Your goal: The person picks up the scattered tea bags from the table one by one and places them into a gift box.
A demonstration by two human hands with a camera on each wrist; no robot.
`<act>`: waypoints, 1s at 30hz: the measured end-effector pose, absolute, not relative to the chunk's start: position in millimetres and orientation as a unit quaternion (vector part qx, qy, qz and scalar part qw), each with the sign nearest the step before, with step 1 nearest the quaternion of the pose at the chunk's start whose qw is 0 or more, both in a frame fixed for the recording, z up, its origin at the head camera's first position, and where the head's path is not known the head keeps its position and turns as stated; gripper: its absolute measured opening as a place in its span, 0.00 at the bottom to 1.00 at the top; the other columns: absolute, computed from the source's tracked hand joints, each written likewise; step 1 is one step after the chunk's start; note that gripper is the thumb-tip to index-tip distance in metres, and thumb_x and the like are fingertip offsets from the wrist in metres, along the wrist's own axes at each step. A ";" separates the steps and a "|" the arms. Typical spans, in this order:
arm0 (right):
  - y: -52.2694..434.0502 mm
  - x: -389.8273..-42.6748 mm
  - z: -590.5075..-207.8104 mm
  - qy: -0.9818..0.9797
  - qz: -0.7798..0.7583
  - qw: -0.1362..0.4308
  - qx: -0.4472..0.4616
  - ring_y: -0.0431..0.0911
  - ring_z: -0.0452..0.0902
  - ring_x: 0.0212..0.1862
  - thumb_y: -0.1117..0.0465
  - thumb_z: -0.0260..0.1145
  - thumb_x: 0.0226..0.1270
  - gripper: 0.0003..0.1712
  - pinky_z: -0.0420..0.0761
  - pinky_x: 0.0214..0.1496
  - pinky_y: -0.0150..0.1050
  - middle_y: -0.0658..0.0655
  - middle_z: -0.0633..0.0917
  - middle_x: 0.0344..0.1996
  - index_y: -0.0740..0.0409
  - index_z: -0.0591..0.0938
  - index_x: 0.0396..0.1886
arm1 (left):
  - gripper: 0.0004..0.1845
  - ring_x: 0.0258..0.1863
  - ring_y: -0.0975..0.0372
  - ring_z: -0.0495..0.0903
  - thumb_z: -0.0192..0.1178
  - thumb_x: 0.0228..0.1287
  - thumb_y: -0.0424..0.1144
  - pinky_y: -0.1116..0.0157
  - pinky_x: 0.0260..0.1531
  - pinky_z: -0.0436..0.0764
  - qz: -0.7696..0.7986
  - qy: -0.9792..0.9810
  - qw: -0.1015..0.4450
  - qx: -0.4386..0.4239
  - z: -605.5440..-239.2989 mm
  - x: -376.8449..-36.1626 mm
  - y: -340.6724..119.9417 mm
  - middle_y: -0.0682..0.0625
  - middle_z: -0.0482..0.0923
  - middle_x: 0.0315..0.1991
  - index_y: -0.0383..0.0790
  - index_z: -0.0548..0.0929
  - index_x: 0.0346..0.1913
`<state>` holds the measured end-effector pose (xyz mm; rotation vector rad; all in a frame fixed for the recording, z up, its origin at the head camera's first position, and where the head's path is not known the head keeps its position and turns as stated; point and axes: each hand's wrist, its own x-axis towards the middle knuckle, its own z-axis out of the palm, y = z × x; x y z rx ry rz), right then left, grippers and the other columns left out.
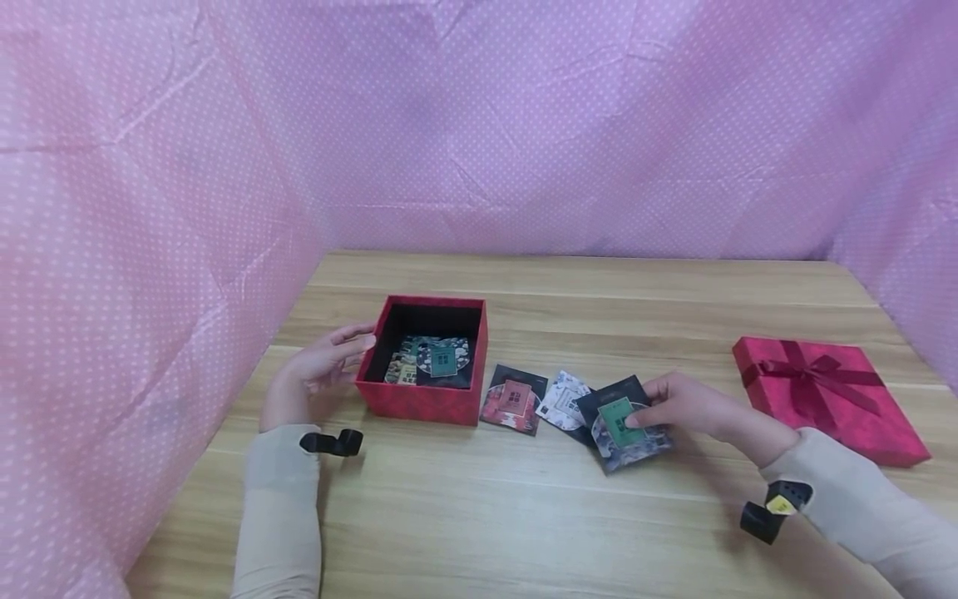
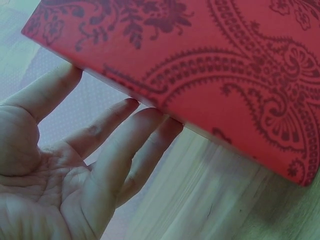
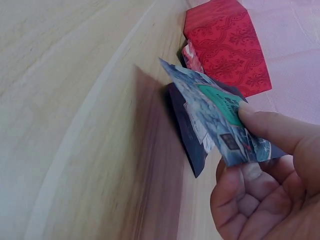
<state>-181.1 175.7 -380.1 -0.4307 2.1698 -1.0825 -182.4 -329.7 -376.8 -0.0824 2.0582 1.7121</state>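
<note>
My right hand (image 1: 684, 403) pinches a dark square sachet (image 3: 222, 117) with a green label, thumb on its printed face and fingers curled behind. The sachet is tilted, partly over a white-and-dark sachet (image 1: 566, 399) on the table. Left of that lies a sachet (image 1: 512, 401) with a pink label. My left hand (image 1: 329, 358) touches the left side of a red patterned box (image 1: 422, 406); in the left wrist view its spread fingertips (image 2: 72, 75) meet the box's edge. The box stands uncovered, with several sachets (image 1: 441, 363) inside its black interior.
A red lid (image 1: 846, 408) with a dark red bow sits at the right of the wooden table (image 1: 479, 516). Pink dotted cloth (image 1: 524, 125) hangs behind the table and at both sides. Each wrist wears a small black camera.
</note>
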 end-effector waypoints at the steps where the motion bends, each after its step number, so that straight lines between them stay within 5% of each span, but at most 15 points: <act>1: 175.6 -181.1 -379.9 0.830 -0.418 0.332 -0.163 0.43 0.82 0.37 0.58 0.69 0.60 0.21 0.76 0.45 0.36 0.58 0.88 0.36 0.69 0.82 0.47 | 0.37 0.50 0.66 0.76 0.51 0.72 0.47 0.64 0.49 0.79 0.623 0.748 0.229 -0.032 -376.7 -182.1 -329.2 0.41 0.67 0.63 0.38 0.48 0.74; 11: 167.4 -181.0 -371.8 0.828 -0.437 0.319 -0.150 0.41 0.77 0.30 0.59 0.69 0.59 0.21 0.76 0.35 0.34 0.56 0.88 0.33 0.70 0.79 0.47 | 0.37 0.55 0.60 0.74 0.53 0.71 0.47 0.62 0.52 0.79 0.631 0.739 0.224 -0.070 -377.7 -176.8 -326.6 0.34 0.55 0.71 0.46 0.48 0.76; 22: 149.2 -184.3 -359.4 0.801 -0.473 0.333 -0.153 0.43 0.82 0.35 0.60 0.67 0.61 0.21 0.81 0.39 0.36 0.59 0.88 0.37 0.70 0.78 0.49 | 0.38 0.50 0.65 0.77 0.56 0.69 0.46 0.63 0.50 0.80 0.634 0.739 0.213 -0.075 -374.5 -177.7 -326.1 0.40 0.65 0.66 0.47 0.50 0.75; 30: 129.2 -186.9 -350.0 0.803 -0.501 0.295 -0.129 0.42 0.80 0.29 0.61 0.67 0.61 0.18 0.82 0.38 0.38 0.53 0.87 0.31 0.70 0.79 0.46 | 0.38 0.46 0.66 0.79 0.56 0.69 0.44 0.63 0.48 0.81 0.643 0.731 0.217 -0.078 -368.1 -180.1 -325.3 0.51 0.76 0.54 0.46 0.50 0.75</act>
